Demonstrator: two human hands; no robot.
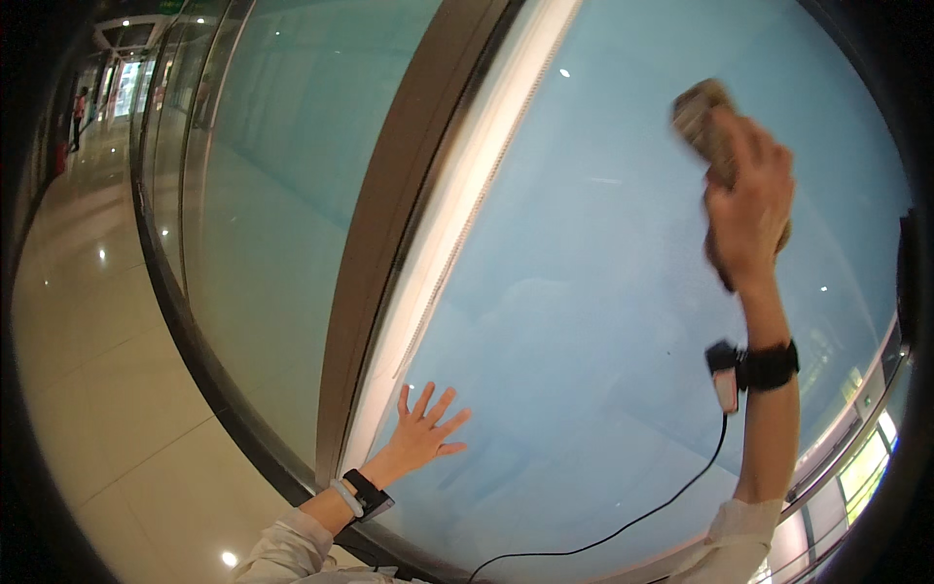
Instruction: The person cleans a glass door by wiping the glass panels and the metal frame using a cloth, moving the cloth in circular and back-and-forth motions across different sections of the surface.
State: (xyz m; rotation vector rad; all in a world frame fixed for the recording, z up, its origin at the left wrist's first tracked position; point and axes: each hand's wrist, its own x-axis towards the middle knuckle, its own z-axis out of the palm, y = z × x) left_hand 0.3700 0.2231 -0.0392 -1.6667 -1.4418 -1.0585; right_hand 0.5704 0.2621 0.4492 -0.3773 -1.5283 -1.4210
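Before me stands a large glass panel [554,306] with a blue backing. High on its right side, my right hand [755,190] grips a folded brown cloth [697,120], slightly blurred, against the glass. Part of the cloth also shows below the palm. Low on the panel's left side, my left hand [419,438] has its fingers spread and holds nothing. It appears to rest flat on the glass, near the pale lit strip [467,219] along the panel's edge.
A black strap with a small device [724,376] sits on my right wrist, its thin cable [642,518] hanging across the panel. A brown frame post [394,182] divides the glass. Glossy floor tiles [131,409] run left, where a distant person [78,117] stands.
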